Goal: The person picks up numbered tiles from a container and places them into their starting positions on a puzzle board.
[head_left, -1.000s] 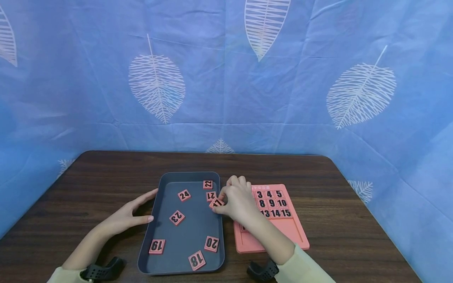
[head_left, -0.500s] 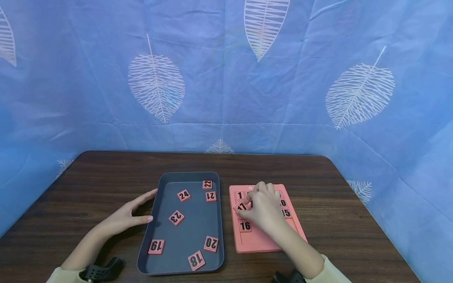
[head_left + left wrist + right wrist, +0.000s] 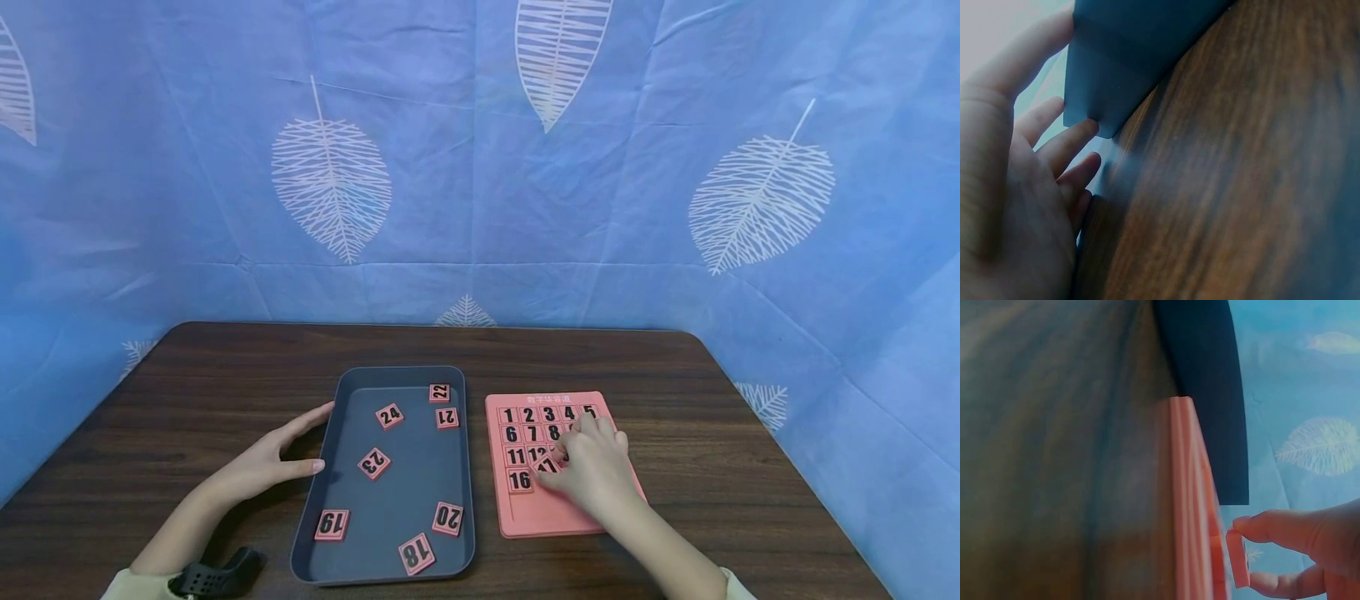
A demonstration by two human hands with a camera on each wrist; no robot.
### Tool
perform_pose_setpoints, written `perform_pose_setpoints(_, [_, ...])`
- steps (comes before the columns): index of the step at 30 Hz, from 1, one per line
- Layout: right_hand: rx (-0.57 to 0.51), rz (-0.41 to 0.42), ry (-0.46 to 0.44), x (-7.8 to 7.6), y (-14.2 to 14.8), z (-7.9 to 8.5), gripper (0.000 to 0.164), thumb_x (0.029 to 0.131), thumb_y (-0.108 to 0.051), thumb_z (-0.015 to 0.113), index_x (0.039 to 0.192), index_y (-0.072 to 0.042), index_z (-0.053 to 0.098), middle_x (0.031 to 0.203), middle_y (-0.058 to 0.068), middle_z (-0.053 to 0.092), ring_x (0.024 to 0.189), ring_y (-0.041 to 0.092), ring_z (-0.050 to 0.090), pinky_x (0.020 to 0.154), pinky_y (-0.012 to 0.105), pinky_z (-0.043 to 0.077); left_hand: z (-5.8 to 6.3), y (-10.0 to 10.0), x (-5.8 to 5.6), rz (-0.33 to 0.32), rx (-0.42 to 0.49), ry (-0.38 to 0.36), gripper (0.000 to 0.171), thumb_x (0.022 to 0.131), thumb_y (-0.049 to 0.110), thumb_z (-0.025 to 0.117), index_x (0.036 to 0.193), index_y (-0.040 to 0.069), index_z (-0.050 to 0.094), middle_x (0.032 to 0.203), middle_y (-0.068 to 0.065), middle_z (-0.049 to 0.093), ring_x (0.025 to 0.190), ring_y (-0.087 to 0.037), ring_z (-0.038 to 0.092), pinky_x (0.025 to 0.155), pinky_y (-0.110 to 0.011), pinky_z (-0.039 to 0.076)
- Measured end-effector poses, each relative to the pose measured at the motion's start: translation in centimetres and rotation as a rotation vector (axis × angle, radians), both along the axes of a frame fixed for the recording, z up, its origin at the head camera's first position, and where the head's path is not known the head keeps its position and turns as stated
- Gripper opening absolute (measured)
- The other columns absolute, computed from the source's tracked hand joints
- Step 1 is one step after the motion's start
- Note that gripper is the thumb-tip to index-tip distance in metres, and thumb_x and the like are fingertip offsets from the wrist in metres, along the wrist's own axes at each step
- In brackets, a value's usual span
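My right hand (image 3: 596, 467) pinches a pink number tile marked 17 (image 3: 545, 466) between thumb and finger, tilted close over the pink puzzle board (image 3: 547, 521). In the right wrist view the same tile shows edge-on between the fingertips, beside the board's side. Rows of numbered tiles fill the upper part of the board, and tile 16 (image 3: 520, 480) sits at the left of the fourth row. My left hand (image 3: 262, 458) rests with spread, fairly straight fingers at the left rim of the dark grey tray (image 3: 307, 533); in the left wrist view its fingertips touch the tray's side.
Several loose tiles lie in the tray, among them 18 (image 3: 416, 554), 20 (image 3: 447, 518), 19 (image 3: 332, 525) and 23 (image 3: 373, 463). Tray and board stand side by side on a dark wooden table (image 3: 750, 500). A blue leaf-patterned cloth (image 3: 480, 167) hangs behind.
My right hand has carried tile 17 from the tray's right side across to the board, then further right and nearer, beside tile 16. The left hand has stayed at the tray.
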State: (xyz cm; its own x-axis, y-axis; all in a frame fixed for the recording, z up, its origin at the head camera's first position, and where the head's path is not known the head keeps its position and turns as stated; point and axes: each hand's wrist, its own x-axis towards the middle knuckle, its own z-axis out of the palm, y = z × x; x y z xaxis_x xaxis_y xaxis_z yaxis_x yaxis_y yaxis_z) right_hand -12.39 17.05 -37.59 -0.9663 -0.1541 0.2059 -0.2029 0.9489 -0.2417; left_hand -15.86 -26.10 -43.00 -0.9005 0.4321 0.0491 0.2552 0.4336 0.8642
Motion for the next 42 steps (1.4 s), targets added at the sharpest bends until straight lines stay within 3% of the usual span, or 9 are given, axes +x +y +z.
perform_pose_setpoints(13, [0.013, -0.017, -0.026, 0.3, 0.4, -1.2, 0.044, 0.063, -0.042, 0.086, 0.055, -0.019, 0.049, 0.076, 0.001, 0.041, 0.077, 0.024, 0.038, 0.065, 0.039, 0.029, -0.1, 0.0, -0.2, -0.002, -0.007, 0.006, 0.074, 0.091, 0.021, 0.067, 0.153, 0.015, 0.026, 0.154, -0.019, 0.023, 0.137, -0.048, 0.017, 0.095, -0.074, 0.020])
perform_pose_setpoints(22, [0.034, -0.036, -0.107, 0.4, 0.3, -1.0, 0.046, 0.071, -0.043, 0.082, 0.051, -0.018, 0.049, 0.074, 0.002, 0.040, 0.077, 0.025, 0.038, 0.067, 0.040, 0.027, -0.1, -0.1, -0.3, -0.007, -0.003, 0.013, 0.073, 0.092, 0.020, 0.067, 0.153, 0.015, 0.026, 0.154, -0.019, 0.023, 0.137, -0.048, 0.017, 0.095, -0.075, 0.019])
perform_pose_setpoints(31, [0.064, -0.024, -0.078, 0.1, 0.3, -1.3, 0.043, 0.080, -0.030, 0.078, 0.052, -0.017, 0.047, 0.072, 0.001, 0.040, 0.076, 0.024, 0.038, 0.066, 0.040, 0.028, -0.1, -0.2, -0.4, -0.006, -0.003, 0.006, 0.074, 0.092, 0.020, 0.066, 0.153, 0.015, 0.026, 0.154, -0.019, 0.023, 0.137, -0.048, 0.018, 0.095, -0.075, 0.019])
perform_pose_setpoints(42, [0.027, -0.030, -0.069, -0.2, 0.2, -1.6, 0.044, 0.081, -0.033, 0.077, 0.052, -0.017, 0.048, 0.073, 0.001, 0.041, 0.077, 0.025, 0.040, 0.067, 0.042, 0.029, 0.0, -0.3, -0.5, -0.007, -0.004, 0.005, 0.074, 0.092, 0.020, 0.067, 0.153, 0.015, 0.026, 0.154, -0.020, 0.023, 0.137, -0.048, 0.018, 0.095, -0.075, 0.019])
